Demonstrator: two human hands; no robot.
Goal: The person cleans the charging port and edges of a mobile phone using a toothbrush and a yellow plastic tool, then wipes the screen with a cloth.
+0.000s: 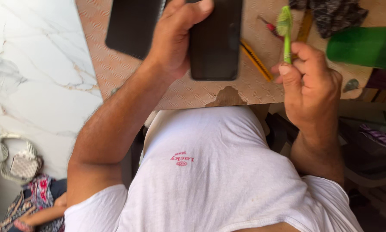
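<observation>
Head cam, steep down, close-up

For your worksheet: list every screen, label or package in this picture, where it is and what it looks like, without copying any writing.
Phone: in the left hand, above the table; black rectangle, screen dark.
Second dark slab: flat on the table, left of it; black, possibly another screen.
Shirt print: small red mark on white.

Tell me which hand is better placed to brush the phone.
Right. The right hand grips the green toothbrush, bristles up, beside the black phone. The left hand is occupied gripping that phone over the table.
</observation>
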